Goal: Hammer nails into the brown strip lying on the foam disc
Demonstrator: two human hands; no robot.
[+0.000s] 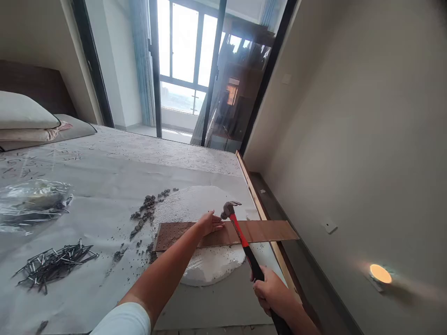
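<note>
A long brown wooden board point(260, 231) lies across a round white foam slab point(209, 272), with rows of small dark dots on its left part. My left hand point(210, 223) rests on the middle of the board, fingers stretched to the right and thumb raised. Any small thing at its fingertips is too small to make out. In my right hand point(275, 291) is a claw hammer point(240, 229) with a red and black handle, gripped low down. The hammer's head is just above the board, beside my left fingertips.
Loose nails point(57, 263) lie in a pile at left, near a clear plastic bag point(33, 204). Grey crumbs point(145, 214) are scattered beside the foam. The sheet-covered bed point(115, 181) has a wooden edge point(256, 197) at right, close to the wall point(349, 139). Pillows point(26, 111) are far left.
</note>
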